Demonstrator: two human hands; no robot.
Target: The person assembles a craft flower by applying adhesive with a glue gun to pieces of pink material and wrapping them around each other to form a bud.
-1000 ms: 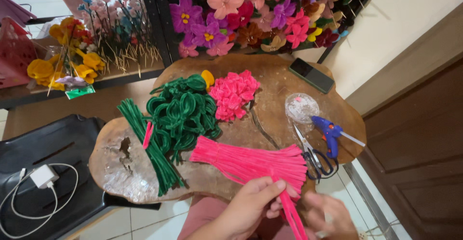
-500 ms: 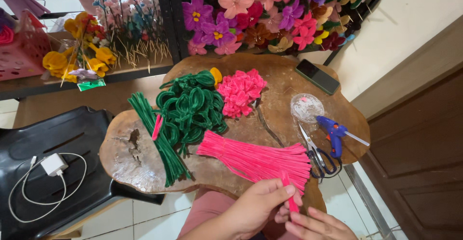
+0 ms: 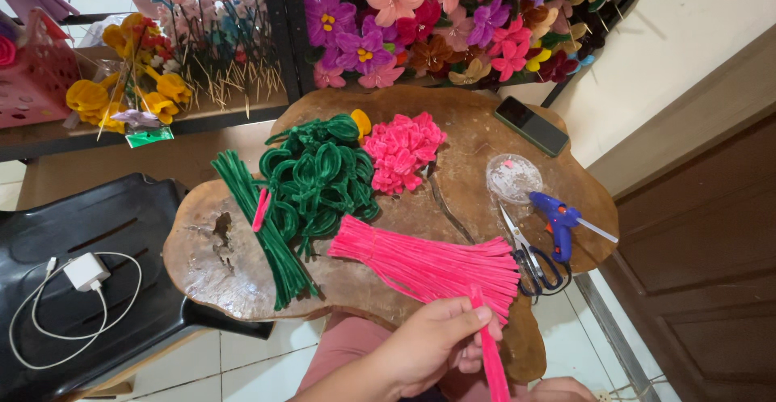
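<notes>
The left hand [image 3: 432, 341] pinched a single pink pipe cleaner [image 3: 490, 353] between thumb and fingertips at the counter's [image 3: 226, 273] six-o'clock edge, the stem hanging down toward the bottom of the frame. It looked very light, fuzzy and easily bent, a wire core likely holding whatever kink it was given, so a gentle pinch near the upper end, as here, seemed the sensible hold; squeezing mid-length would probably crease it. Just at twelve o'clock of that hand lay the fanned bundle of pink pipe cleaners [image 3: 424, 265], with looped green pieces [image 3: 319, 180] and straight green stems [image 3: 263, 224] further toward ten o'clock. The right hand [image 3: 559, 389] was almost wholly cut off at the bottom edge, so I could not tell whether it was spread or closed. The stem's lower end was out of view too.
</notes>
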